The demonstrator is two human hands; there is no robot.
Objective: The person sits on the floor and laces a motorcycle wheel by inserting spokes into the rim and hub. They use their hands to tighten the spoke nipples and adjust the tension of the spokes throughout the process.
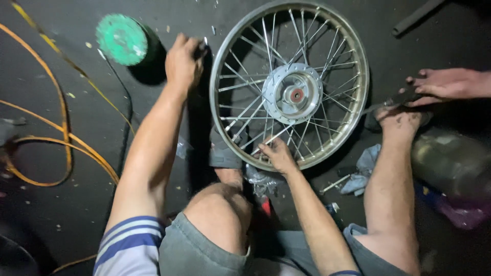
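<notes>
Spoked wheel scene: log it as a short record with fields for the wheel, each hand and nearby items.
wheel: bare spoked wheel lying flat on the dark floor, hub facing up
left hand: left hand at the floor beside the wheel's left edge, gripping a small item too blurred to name
right hand: right hand resting on the near rim and spokes
other person: another hand at the right with a dark tool
nearby: green round tin, orange cable, rags
</notes>
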